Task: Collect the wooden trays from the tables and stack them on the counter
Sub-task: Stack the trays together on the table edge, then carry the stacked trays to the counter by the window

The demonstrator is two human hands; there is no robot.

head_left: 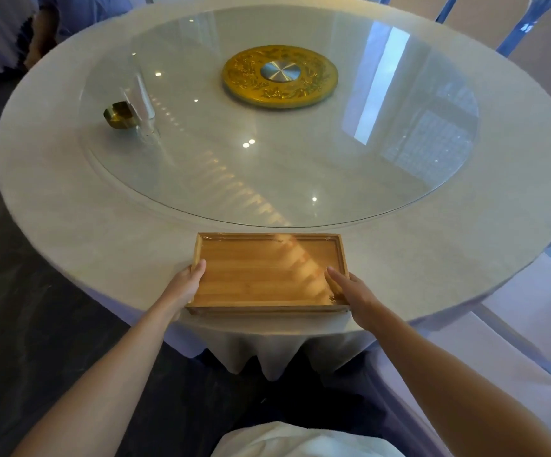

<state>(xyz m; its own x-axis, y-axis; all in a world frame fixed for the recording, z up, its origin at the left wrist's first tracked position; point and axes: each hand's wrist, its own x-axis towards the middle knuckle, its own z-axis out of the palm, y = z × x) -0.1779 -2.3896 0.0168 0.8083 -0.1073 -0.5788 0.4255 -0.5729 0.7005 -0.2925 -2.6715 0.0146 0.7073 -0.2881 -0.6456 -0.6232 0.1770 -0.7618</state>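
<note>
Surface: a large round table (69,225) draped in a pale, finely textured cloth that falls in soft folds at the near edge. A circular clear glass turntable (201,179) covers most of the top and reflects ceiling spots and window light. Floor to the left is dark.

Left of the glass: a small rounded brass-coloured bowl (117,115), touching or just beside a tall clear glass holder (144,103); which of the two cannot be told. Centre: a round gold embossed disc (313,87) with a brushed silver metal hub (280,72). Far right: chairs in pale covers with blue sashes (514,31).

Near edge of the table: a shallow rectangular wooden tray (264,275), plank-grained, raised rim, glossy film over it, long side towards the person, near rim level with the table edge.

Left hand (186,285): curled round the tray's left short side, thumb over the rim onto the inside, fingers hidden beneath.

Right hand (354,293): at the right short side, thumb laid along the inside; fingers are hidden, so whether it is gripping cannot be told.
</note>
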